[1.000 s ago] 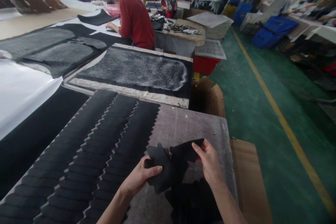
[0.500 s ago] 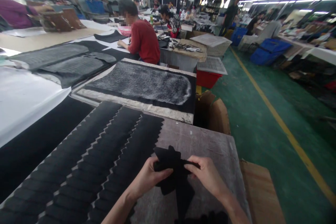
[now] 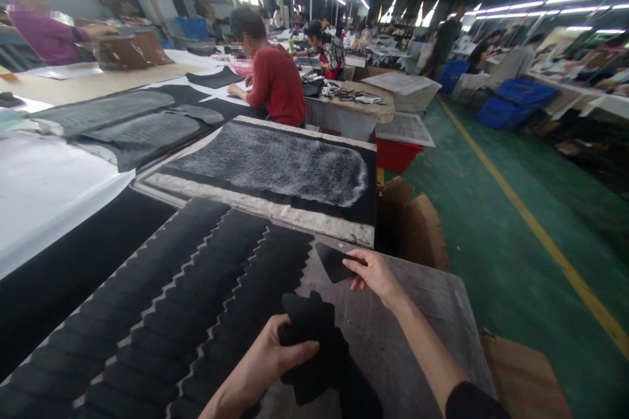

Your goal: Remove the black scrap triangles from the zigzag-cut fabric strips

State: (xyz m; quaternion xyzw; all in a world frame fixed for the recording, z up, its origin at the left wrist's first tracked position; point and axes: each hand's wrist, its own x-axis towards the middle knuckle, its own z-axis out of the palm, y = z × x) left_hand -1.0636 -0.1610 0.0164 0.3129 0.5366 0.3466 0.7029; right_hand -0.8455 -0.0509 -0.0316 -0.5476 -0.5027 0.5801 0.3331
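A bunch of black cut fabric pieces is gripped in my left hand, the thumb lying across the top. Farther forward, my right hand pinches one flat black fabric piece by its right end. That piece hangs over the board, near the far end of the rightmost row. Left of my hands, long rows of overlapping black pieces with zigzag edges cover the brownish board. Whether the single piece touches the board I cannot tell.
Beyond the board lies a black panel with a whitish coating on another board. White sheets are at left. A person in a red top works ahead. Cardboard stands by the right edge, beside the green floor.
My right hand has drawn one black piece away from the bunch and moved it forward toward the rightmost row. My left hand keeps the bunch, slightly lower in view.
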